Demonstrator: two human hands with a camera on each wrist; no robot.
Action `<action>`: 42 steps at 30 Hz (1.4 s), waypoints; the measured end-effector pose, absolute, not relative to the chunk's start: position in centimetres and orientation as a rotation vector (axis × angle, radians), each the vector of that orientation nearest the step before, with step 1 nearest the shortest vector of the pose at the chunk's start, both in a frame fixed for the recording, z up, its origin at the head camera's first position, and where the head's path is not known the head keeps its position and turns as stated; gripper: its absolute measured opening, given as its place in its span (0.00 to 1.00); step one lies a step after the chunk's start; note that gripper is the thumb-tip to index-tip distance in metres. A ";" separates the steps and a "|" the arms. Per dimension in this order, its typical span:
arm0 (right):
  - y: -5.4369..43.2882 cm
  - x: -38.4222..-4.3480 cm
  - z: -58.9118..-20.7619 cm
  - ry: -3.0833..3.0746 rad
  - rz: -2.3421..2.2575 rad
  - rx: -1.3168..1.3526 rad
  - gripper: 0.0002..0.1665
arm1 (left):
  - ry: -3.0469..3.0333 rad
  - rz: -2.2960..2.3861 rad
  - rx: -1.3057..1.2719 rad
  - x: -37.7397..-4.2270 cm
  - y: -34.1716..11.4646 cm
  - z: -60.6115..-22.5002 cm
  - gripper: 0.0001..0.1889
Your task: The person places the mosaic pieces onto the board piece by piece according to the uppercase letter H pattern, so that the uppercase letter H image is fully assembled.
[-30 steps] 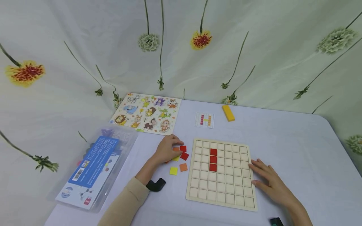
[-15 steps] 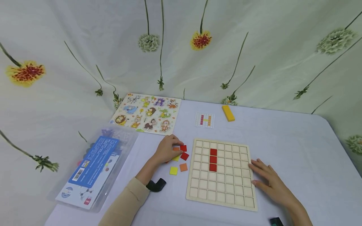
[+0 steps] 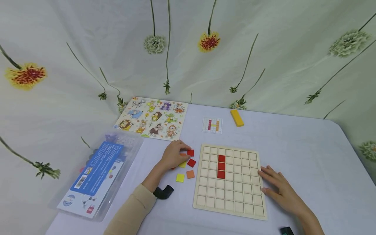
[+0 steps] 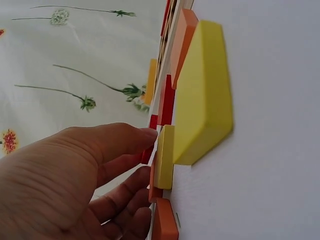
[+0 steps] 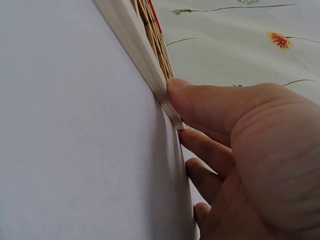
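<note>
In the head view my left hand is over a small cluster of square tiles left of the wooden grid board. Its thumb and index finger pinch a red tile at its left side. Another red tile, an orange tile and a yellow tile lie just below. A further yellow tile and orange tile show by the fingers in the left wrist view. Three red tiles stand in a column on the board. My right hand rests relaxed, fingertips touching the board's right edge.
Behind the board lie a small pattern card and a yellow block. An animal puzzle board lies back left, with a clear plastic case in front of it. A flowered cloth hangs behind the table.
The red tile at my left fingertips has shifted slightly away from me. Otherwise both hands and the board stay about where they were.
</note>
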State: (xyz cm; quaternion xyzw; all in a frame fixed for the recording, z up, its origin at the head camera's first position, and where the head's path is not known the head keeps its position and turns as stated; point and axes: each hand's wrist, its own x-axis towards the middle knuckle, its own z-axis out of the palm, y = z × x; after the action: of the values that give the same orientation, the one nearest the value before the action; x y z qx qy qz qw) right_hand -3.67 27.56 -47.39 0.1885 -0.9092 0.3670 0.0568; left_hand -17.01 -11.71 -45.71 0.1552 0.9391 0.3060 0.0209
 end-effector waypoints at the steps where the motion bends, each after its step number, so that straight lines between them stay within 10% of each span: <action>1: 27.5 -3.6 -47.4 -2.761 1.118 0.567 0.32 | 2.907 0.963 0.473 -17.0 -11.7 -45.7 0.14; 42: 27.7 -3.6 -47.3 -2.773 1.172 0.550 0.32 | 2.491 1.297 0.821 -9.4 -4.0 -42.7 0.11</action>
State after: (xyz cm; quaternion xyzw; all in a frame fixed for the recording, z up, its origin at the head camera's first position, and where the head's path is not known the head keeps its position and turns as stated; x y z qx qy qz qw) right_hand -3.61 27.67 -47.33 0.1795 -0.9054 0.3826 0.0409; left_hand -9.38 -4.02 -42.74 0.2789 0.8464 0.4407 0.1078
